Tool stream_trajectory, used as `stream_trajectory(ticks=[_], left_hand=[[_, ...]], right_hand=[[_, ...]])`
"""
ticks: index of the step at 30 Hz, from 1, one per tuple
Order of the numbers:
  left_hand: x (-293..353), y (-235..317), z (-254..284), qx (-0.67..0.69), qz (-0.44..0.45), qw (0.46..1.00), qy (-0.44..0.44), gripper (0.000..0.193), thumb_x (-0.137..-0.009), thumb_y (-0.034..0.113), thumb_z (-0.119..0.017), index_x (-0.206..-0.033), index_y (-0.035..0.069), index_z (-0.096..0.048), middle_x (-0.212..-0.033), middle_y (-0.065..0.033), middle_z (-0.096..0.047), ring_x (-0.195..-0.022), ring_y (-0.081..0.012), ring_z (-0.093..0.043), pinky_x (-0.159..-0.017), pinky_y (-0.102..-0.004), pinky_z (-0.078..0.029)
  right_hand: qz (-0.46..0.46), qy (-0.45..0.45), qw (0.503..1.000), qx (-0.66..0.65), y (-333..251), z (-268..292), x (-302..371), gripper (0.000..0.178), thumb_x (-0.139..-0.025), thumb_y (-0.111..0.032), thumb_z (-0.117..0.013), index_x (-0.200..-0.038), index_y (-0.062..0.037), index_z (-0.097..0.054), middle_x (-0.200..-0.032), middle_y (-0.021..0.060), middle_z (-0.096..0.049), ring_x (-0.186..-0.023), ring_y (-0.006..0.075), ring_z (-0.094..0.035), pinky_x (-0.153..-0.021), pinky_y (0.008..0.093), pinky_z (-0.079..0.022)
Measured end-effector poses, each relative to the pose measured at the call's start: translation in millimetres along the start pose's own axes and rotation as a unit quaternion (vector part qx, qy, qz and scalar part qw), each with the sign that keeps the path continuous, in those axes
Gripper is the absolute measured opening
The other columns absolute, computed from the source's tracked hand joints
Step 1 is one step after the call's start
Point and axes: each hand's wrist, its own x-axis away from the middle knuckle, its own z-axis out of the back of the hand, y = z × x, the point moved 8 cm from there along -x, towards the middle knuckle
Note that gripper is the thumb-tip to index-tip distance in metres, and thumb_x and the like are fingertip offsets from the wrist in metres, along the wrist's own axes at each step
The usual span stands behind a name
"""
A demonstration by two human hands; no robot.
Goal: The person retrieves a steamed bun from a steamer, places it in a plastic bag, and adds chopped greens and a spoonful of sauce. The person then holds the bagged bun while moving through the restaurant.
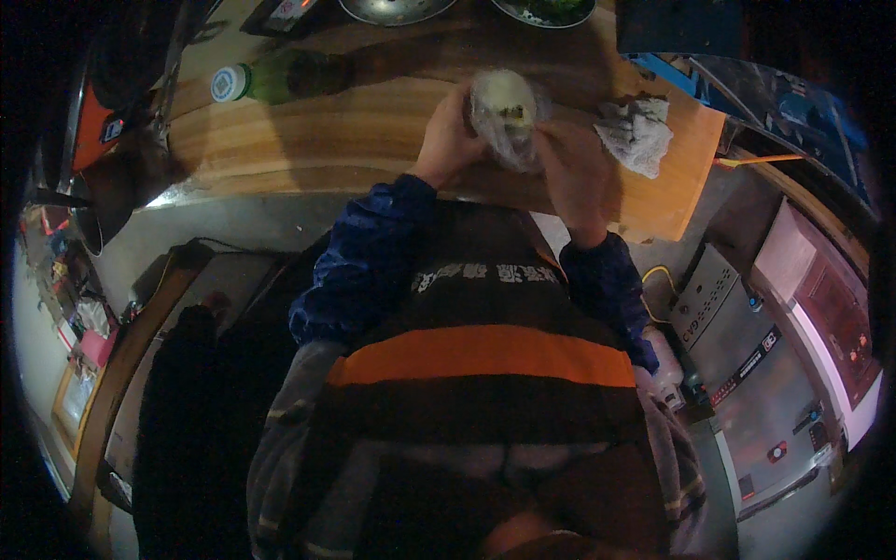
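Note:
Over the near part of the wooden tabletop (364, 140), both my hands hold a clear plastic bag (515, 157). Inside it sits a pale, rounded piece of food (502, 98), perhaps a bun, with a small dark patch on its face. My left hand (452, 140) is wrapped round the bag's left side. On the right side, my right hand (571, 173) has its fingers closed at the bag's edge; the fingertips are dim and partly hidden.
Left on the tabletop lies a green bottle (277, 77) with a white-and-green cap. A crumpled whitish cloth (637, 136) rests to the right. Along the far edge are a metal bowl (397, 9) and a dish of green leaves (546, 11). A metal cabinet (747, 411) stands lower right.

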Motion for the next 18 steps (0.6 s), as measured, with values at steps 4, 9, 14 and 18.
stream_trajectory(ticks=[4,9,14,18], left_hand=[[-1.4,-1.0,0.1,0.04,0.022,0.999,0.01,0.072,-0.069,0.01,-0.074,-0.13,-0.002,-0.039,-0.124,-0.0179,-0.052,-0.116,-0.0283,-0.051,-0.097,-0.0351,-0.042],[6.4,-6.8,3.8,0.14,0.049,0.989,0.025,0.069,-0.071,0.007,-0.071,-0.132,-0.001,-0.039,-0.129,-0.0157,-0.048,-0.12,-0.0249,-0.048,-0.098,-0.0328,-0.04],[5.8,-18.0,11.2,0.072,0.076,0.993,0.058,0.055,-0.077,0.006,-0.066,-0.127,0.002,-0.045,-0.118,-0.0135,-0.056,-0.11,-0.0226,-0.054,-0.091,-0.0331,-0.044],[1.7,-29.6,12.1,0.045,0.174,0.981,0.071,0.036,-0.083,0.009,-0.062,-0.117,0.001,-0.054,-0.108,-0.0122,-0.061,-0.1,-0.0213,-0.059,-0.086,-0.0317,-0.046]], right_hand=[[-0.134,-0.009,0.967,-0.216,-10.8,35.7,6.8,0.017,-0.08,-0.013,-0.066,-0.096,-0.0059,-0.068,-0.091,0.0073,-0.067,-0.083,0.0211,-0.063,-0.074,0.0292,-0.049],[-0.046,-0.036,0.957,-0.283,-69.2,99.6,17.1,0.022,-0.08,-0.015,-0.066,-0.099,-0.0047,-0.065,-0.094,0.0096,-0.066,-0.084,0.0224,-0.063,-0.075,0.0306,-0.049],[0.031,-0.073,0.944,-0.319,-104.2,125.6,20.1,0.026,-0.08,-0.017,-0.066,-0.102,-0.0035,-0.063,-0.096,0.012,-0.065,-0.085,0.0237,-0.063,-0.075,0.0321,-0.049],[0.006,-0.046,0.957,-0.287,-73.9,119.4,16.7,0.03,-0.08,-0.019,-0.067,-0.104,-0.0025,-0.061,-0.098,0.0139,-0.065,-0.086,0.0247,-0.063,-0.076,0.0333,-0.05]])
